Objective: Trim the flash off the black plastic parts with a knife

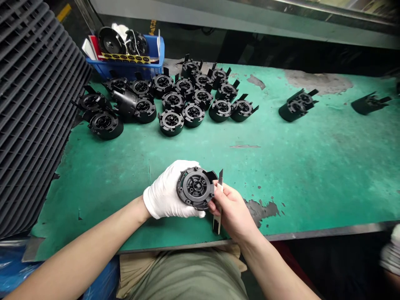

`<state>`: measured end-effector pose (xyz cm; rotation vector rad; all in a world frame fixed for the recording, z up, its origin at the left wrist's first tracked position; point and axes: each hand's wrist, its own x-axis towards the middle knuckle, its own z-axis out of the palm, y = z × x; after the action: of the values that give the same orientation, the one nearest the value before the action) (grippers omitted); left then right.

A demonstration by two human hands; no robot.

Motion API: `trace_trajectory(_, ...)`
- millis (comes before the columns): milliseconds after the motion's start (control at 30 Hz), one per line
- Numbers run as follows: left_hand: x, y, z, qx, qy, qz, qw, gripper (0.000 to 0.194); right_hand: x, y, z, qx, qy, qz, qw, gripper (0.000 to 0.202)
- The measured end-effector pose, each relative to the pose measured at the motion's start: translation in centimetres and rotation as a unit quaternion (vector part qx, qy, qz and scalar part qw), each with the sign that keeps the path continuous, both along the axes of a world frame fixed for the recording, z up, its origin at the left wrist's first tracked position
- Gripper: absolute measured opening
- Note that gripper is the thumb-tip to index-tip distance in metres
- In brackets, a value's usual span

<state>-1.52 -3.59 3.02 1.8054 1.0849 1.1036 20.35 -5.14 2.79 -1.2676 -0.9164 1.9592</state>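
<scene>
My left hand (168, 193), in a white glove, is wrapped round a round black plastic housing (197, 187) held above the near part of the table. The housing's ribbed round face points up towards me, with a tab at its upper right. My bare right hand (233, 206) grips a utility knife (218, 208) with a pale handle. Its blade points away from me, and the fingertips of this hand are at the housing's right edge. Several similar black housings (193, 112) stand grouped at the back left of the green table (200, 150).
Two black housings (295, 108) stand close together at the back right, and another (368, 103) lies farther right. A blue bin (125, 68) with parts sits at the back left. Grey slatted stacks (31, 108) rise along the left. At the right edge shows another person's striped sleeve (390, 254).
</scene>
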Motion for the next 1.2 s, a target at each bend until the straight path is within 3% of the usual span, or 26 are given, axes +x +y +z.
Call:
trace_trajectory(133,0.0,-0.3,-0.8,-0.008,0.009,0.014,1.0,0.084,0.0,0.5,0.0,0.003,0.005,-0.039,0.999,0.046)
trace_trajectory(333,-0.8,-0.7,-2.9,0.056,0.062,0.005,0.996,0.114,0.3,1.3,-0.3,0.016,-0.003,-0.041,0.999,0.05)
trace_trajectory(467,-1.0,-0.6,-3.2,0.019,0.065,0.016,0.998,0.114,0.3,1.3,-0.2,0.009,-0.009,-0.058,0.998,0.055)
trace_trajectory(633,-1.1,-0.5,-3.1,-0.059,0.033,0.071,0.995,0.106,0.5,1.0,0.6,0.025,-0.05,-0.003,0.998,0.064)
trace_trajectory(800,-1.5,-0.4,-3.7,-0.101,-0.05,-0.042,0.993,0.127,0.7,1.9,1.0,0.027,-0.076,0.035,0.996,0.069)
trace_trajectory(900,-1.6,-0.5,-3.9,-0.111,-0.068,-0.101,0.986,0.126,0.8,3.5,0.8,0.063,-0.106,0.048,0.991,0.065)
trace_trajectory(1033,-1.1,-0.8,-3.4,-0.073,0.035,-0.107,0.991,0.126,0.8,5.1,0.7,0.091,-0.127,0.056,0.986,0.059)
trace_trajectory(1200,-0.9,-0.7,-3.1,-0.017,0.105,-0.039,0.994,0.122,0.6,5.0,0.8,0.11,-0.155,0.069,0.979,0.055)
